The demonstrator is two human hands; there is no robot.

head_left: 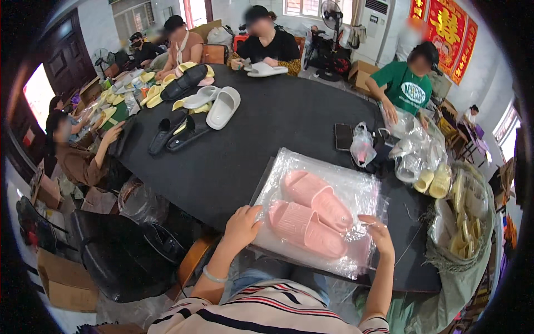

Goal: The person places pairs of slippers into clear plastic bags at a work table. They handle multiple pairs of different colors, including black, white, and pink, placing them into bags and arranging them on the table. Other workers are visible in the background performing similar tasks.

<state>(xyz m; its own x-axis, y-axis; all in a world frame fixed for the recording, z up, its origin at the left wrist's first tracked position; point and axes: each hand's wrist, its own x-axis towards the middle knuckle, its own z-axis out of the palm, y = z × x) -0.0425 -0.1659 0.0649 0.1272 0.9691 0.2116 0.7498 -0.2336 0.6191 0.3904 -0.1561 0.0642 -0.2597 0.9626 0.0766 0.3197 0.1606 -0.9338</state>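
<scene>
A crowded workroom is spreading out around a big black table [278, 119], with several other people sitting along its far and left edges, working among loose slippers.

At the near edge, the left hand [243, 224] is coming in from below, forearm angled up and to the right, a thin bracelet [213, 275] showing on the wrist. Its fingers [255, 211] are curling down onto the left edge of a clear plastic bag [356, 192], pinching the film. The right hand [380, 234] is rising almost straight up on the other side, fingers [367, 220] closing on the bag's right edge near the near corner.

Inside the bag, a pair of pink slippers [311, 214] is lying flat, side by side and touching, their long axes running from upper left down to lower right. The bag itself is resting on the table directly in front of the person, tilted the same way.

Just beyond the bag, a dark phone [343, 136] and a knotted small bag [362, 146] are sitting. To the right, yellow slippers [434, 181] and crumpled empty bags [414, 147] are piling up beside a sack [464, 222]. Far left, black slippers [178, 132] and white slippers [222, 107] are lying well apart from the hands.
</scene>
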